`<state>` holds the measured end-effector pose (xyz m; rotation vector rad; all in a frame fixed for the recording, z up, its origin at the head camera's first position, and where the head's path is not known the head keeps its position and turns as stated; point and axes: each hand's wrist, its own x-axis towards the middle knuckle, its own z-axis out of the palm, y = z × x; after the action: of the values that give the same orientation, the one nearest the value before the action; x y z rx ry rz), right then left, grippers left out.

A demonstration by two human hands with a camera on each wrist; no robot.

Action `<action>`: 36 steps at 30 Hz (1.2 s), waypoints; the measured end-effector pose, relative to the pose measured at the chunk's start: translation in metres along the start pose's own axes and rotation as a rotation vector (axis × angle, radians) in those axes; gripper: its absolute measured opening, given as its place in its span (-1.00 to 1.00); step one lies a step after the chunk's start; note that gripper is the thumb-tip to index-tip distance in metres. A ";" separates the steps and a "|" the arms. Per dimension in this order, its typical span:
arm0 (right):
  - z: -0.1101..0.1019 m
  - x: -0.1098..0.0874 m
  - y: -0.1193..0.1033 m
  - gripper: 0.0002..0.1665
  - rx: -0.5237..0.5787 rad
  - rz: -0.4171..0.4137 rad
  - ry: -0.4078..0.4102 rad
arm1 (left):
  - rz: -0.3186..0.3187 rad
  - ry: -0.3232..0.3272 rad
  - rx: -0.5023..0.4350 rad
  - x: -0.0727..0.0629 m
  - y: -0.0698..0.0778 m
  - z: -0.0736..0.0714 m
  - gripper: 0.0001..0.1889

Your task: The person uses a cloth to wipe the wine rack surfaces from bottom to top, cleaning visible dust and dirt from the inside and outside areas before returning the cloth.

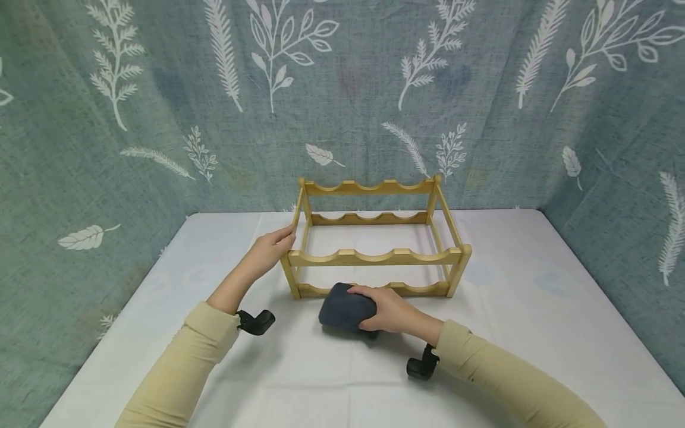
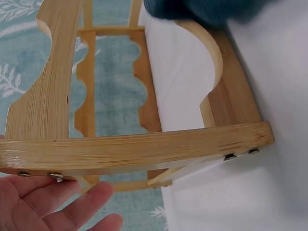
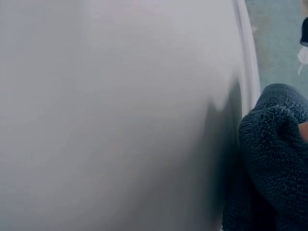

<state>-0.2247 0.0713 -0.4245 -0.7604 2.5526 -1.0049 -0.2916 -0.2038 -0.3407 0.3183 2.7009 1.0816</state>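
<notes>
A light wooden wine rack (image 1: 374, 259) with scalloped rails stands on the white-covered table. My left hand (image 1: 273, 248) grips its left side near the front upper corner. In the left wrist view, the fingers (image 2: 79, 211) lie along the outside of the side bar (image 2: 144, 151). My right hand (image 1: 393, 310) holds a folded dark blue towel (image 1: 345, 308) at the rack's lower front rail, thumb and fingers around it. Close up, the right wrist view shows the fluffy pile of the towel (image 3: 279, 159) bunched, with most of the hand outside the frame.
White cloth (image 1: 535, 333) covers the table. Grey-green curtains (image 1: 353, 119) with white leaf prints hang behind it and at both sides. A black camera mount (image 1: 257, 322) sits at the left wrist, another black mount (image 1: 423, 365) at the right.
</notes>
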 end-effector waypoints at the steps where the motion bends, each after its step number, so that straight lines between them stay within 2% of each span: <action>1: -0.003 -0.006 0.004 -0.20 -0.001 0.010 0.008 | 0.002 -0.001 -0.002 0.000 0.000 0.000 -0.38; 4: -0.012 -0.022 0.015 -0.20 -0.009 0.054 0.041 | 0.006 -0.005 -0.009 0.000 -0.001 0.001 -0.37; 10: -0.031 -0.056 0.039 -0.20 -0.015 0.072 0.105 | -0.002 -0.009 -0.025 -0.002 0.000 0.002 -0.37; 13: -0.038 -0.071 0.048 -0.22 -0.018 0.115 0.131 | -0.009 -0.010 -0.027 -0.003 0.000 0.002 -0.36; 18: -0.051 -0.092 0.064 -0.22 -0.003 0.167 0.162 | -0.013 -0.009 -0.020 -0.003 -0.004 -0.001 -0.35; 24: -0.064 -0.113 0.080 -0.20 -0.041 0.204 0.186 | -0.013 -0.009 -0.032 -0.003 -0.006 0.000 -0.35; 30: -0.071 -0.127 0.088 -0.16 -0.040 0.228 0.201 | -0.008 -0.003 -0.035 -0.002 -0.005 0.003 -0.36; 36: -0.071 -0.125 0.084 -0.15 0.000 0.200 0.173 | 0.001 -0.005 -0.041 -0.001 -0.004 0.005 -0.36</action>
<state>-0.1843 0.2329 -0.4230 -0.4228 2.7083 -1.0447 -0.2895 -0.2038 -0.3472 0.3154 2.6709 1.1334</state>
